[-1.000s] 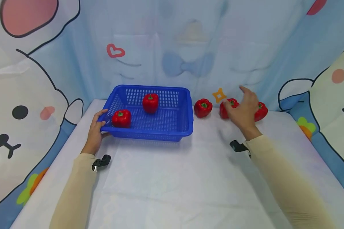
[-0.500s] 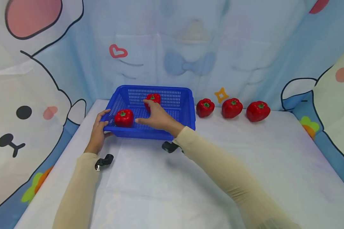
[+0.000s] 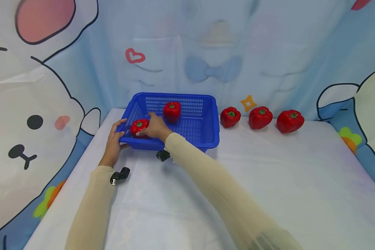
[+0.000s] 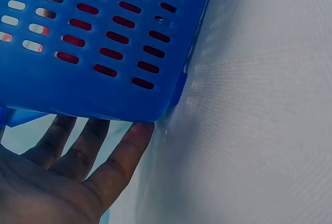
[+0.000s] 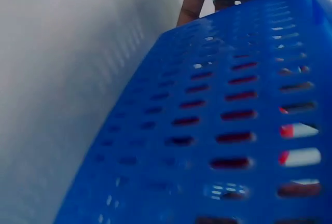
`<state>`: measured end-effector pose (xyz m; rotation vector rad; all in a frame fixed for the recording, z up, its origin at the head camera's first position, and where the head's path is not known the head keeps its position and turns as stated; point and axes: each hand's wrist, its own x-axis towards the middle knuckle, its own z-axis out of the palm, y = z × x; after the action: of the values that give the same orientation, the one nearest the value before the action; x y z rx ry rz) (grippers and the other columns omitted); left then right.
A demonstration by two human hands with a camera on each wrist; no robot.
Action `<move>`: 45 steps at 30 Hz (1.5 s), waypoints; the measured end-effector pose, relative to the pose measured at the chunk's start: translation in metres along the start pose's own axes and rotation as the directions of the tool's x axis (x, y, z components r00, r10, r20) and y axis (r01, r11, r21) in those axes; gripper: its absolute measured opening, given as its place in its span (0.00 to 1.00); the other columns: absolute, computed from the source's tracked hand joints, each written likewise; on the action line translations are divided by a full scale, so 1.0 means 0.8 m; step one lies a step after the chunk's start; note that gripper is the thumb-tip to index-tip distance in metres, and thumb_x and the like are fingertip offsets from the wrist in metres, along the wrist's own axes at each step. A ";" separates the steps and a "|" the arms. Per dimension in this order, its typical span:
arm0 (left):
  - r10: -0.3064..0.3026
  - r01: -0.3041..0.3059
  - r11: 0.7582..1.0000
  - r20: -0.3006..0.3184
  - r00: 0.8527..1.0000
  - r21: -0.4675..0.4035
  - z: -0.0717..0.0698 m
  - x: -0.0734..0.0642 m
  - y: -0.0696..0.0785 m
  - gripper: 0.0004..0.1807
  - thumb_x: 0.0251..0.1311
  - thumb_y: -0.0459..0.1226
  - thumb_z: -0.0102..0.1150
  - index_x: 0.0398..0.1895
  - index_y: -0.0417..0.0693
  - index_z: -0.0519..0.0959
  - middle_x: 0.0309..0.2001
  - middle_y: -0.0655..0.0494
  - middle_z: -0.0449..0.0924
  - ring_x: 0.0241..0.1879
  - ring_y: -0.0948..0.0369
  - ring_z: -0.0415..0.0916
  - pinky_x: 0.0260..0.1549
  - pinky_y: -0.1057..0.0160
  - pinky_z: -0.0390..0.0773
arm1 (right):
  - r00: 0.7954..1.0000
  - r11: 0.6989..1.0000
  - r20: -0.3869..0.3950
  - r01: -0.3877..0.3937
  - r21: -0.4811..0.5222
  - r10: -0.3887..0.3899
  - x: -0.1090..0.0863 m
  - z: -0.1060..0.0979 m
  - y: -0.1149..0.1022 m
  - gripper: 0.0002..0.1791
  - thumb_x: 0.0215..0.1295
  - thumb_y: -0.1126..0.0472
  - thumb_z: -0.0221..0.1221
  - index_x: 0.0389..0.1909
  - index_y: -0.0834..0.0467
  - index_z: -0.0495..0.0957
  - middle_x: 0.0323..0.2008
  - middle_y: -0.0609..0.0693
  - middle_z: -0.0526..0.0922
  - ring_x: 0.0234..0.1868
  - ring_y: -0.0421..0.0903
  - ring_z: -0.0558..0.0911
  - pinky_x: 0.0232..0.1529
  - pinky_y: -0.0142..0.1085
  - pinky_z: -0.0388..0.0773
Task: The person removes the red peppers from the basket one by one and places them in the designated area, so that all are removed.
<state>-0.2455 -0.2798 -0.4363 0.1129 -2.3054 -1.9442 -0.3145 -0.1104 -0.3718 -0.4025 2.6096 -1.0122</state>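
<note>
A blue plastic basket (image 3: pixel 193 128) with slotted walls stands on the white cloth. My left hand (image 3: pixel 112 147) grips its left end; in the left wrist view the fingers (image 4: pixel 122 164) reach against the basket's edge. Inside, at the left, is a red bell pepper (image 3: pixel 139 124) with a green stem. My right hand (image 3: pixel 157 127) reaches over the front rim and holds this pepper, thumb at its near side and fingers behind it. A second red bell pepper (image 3: pixel 172 111) stands by the back wall. In the right wrist view, the basket's wall (image 5: pixel 207 99) hides the right hand's grip.
Three more red bell peppers, a left one (image 3: pixel 230 117), a middle one (image 3: pixel 260 118) and a right one (image 3: pixel 290 121), line up on the white tablecloth (image 3: pixel 253 180) right of the basket. A printed curtain (image 3: pixel 212 45) hangs close behind them.
My right hand has moved left from over the peppers outside, into the basket and onto its left pepper. The left hand stays at the basket. The head view has shifted slightly.
</note>
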 end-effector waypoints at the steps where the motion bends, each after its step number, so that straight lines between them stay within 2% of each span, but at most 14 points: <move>1: -0.001 0.001 1.000 0.002 1.000 -0.001 0.001 0.001 0.000 0.30 0.69 0.39 0.30 0.74 0.70 0.56 0.80 0.57 0.40 0.77 0.43 0.45 0.66 0.34 0.61 | 1.000 1.000 0.008 0.001 0.002 -0.001 0.001 0.000 0.001 0.51 0.54 0.48 0.70 0.75 0.56 0.54 0.70 0.57 0.67 0.71 0.55 0.67 0.70 0.52 0.66; 5: 0.001 -0.001 1.000 0.008 1.000 0.010 0.005 0.002 0.001 0.30 0.69 0.40 0.30 0.74 0.72 0.56 0.80 0.58 0.39 0.77 0.43 0.45 0.66 0.34 0.61 | 0.999 0.999 0.020 0.028 0.017 -0.029 0.001 0.000 0.006 0.47 0.55 0.49 0.70 0.72 0.59 0.59 0.67 0.58 0.71 0.67 0.55 0.72 0.69 0.49 0.69; 10: 0.003 -0.003 1.000 0.011 1.000 0.011 0.010 0.003 -0.001 0.30 0.69 0.41 0.30 0.73 0.72 0.56 0.80 0.57 0.41 0.76 0.43 0.49 0.66 0.34 0.62 | 0.997 0.997 -0.056 0.063 0.052 -0.060 -0.004 -0.008 0.011 0.47 0.55 0.47 0.69 0.72 0.59 0.59 0.66 0.57 0.72 0.66 0.54 0.74 0.66 0.48 0.72; 14: 0.006 -0.006 1.000 0.023 1.000 0.013 0.012 0.003 0.000 0.29 0.69 0.40 0.30 0.73 0.71 0.56 0.80 0.58 0.42 0.75 0.43 0.51 0.66 0.34 0.62 | 0.992 0.992 -0.111 0.072 0.107 -0.060 -0.018 -0.033 0.018 0.47 0.56 0.46 0.69 0.72 0.55 0.58 0.68 0.55 0.70 0.67 0.54 0.73 0.63 0.49 0.75; 20: 0.035 -0.035 0.999 0.022 0.999 0.022 0.009 0.005 0.009 0.30 0.69 0.39 0.29 0.74 0.69 0.55 0.80 0.57 0.41 0.76 0.42 0.48 0.65 0.32 0.61 | 0.975 0.963 -0.184 0.163 0.217 -0.123 -0.058 -0.089 0.028 0.46 0.57 0.47 0.68 0.73 0.53 0.56 0.68 0.53 0.68 0.67 0.52 0.71 0.57 0.46 0.80; 23: 0.032 -0.032 0.999 0.019 0.999 0.007 0.007 0.006 0.011 0.30 0.69 0.38 0.29 0.74 0.69 0.55 0.80 0.57 0.41 0.76 0.42 0.48 0.66 0.32 0.61 | 0.961 0.952 -0.227 0.208 0.224 -0.156 -0.086 -0.116 0.040 0.46 0.58 0.43 0.66 0.73 0.51 0.56 0.68 0.52 0.69 0.67 0.52 0.70 0.56 0.45 0.81; 26: 0.019 -0.019 1.000 0.015 1.000 0.001 0.006 0.006 0.010 0.30 0.70 0.38 0.29 0.74 0.69 0.55 0.80 0.56 0.41 0.76 0.42 0.48 0.66 0.32 0.60 | 0.944 0.958 -0.289 0.220 0.186 -0.160 -0.113 -0.141 0.064 0.46 0.57 0.38 0.64 0.73 0.49 0.57 0.68 0.52 0.68 0.67 0.52 0.69 0.55 0.47 0.81; 29: 0.013 -0.013 1.000 0.012 1.000 0.000 0.005 0.005 0.007 0.30 0.70 0.38 0.29 0.75 0.68 0.55 0.80 0.56 0.41 0.76 0.42 0.48 0.66 0.32 0.60 | 0.915 0.962 -0.375 0.220 0.162 -0.146 -0.134 -0.163 0.102 0.47 0.58 0.36 0.63 0.73 0.50 0.56 0.68 0.55 0.68 0.67 0.53 0.69 0.57 0.51 0.79; 33: 0.014 -0.014 1.000 0.016 1.000 0.001 0.002 0.002 0.005 0.30 0.70 0.38 0.28 0.74 0.69 0.55 0.80 0.55 0.41 0.75 0.41 0.49 0.66 0.32 0.60 | 0.880 0.969 -0.471 0.165 0.187 -0.059 -0.156 -0.185 0.161 0.49 0.59 0.34 0.61 0.74 0.53 0.54 0.69 0.60 0.66 0.68 0.58 0.67 0.60 0.56 0.76; 38: 0.014 -0.014 1.000 0.017 1.000 -0.006 0.002 0.002 0.003 0.30 0.70 0.38 0.29 0.74 0.69 0.56 0.80 0.55 0.41 0.75 0.42 0.49 0.66 0.32 0.61 | 0.848 0.975 -0.515 -0.007 0.220 0.123 -0.164 -0.193 0.228 0.51 0.60 0.36 0.60 0.76 0.57 0.51 0.71 0.63 0.64 0.72 0.62 0.64 0.61 0.61 0.73; 41: 0.013 -0.013 1.000 0.015 1.000 -0.013 0.002 0.001 0.003 0.30 0.70 0.38 0.29 0.74 0.69 0.55 0.80 0.56 0.41 0.75 0.42 0.49 0.66 0.32 0.60 | 0.852 0.973 -0.493 -0.075 0.217 0.176 -0.155 -0.191 0.254 0.51 0.61 0.37 0.61 0.76 0.59 0.50 0.71 0.63 0.63 0.71 0.63 0.63 0.61 0.60 0.73; 45: 0.001 -0.001 1.000 0.007 1.000 -0.006 0.000 -0.003 0.004 0.30 0.70 0.38 0.27 0.74 0.71 0.55 0.80 0.57 0.40 0.76 0.43 0.49 0.67 0.33 0.60 | 0.884 0.972 -0.413 -0.161 0.171 0.219 -0.139 -0.185 0.271 0.54 0.60 0.34 0.59 0.76 0.59 0.48 0.71 0.64 0.62 0.70 0.64 0.63 0.61 0.59 0.73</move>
<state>-0.2434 -0.2791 -0.4336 0.1049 -2.3032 -1.9542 -0.3015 0.1733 -0.3963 0.1309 2.8599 -1.3181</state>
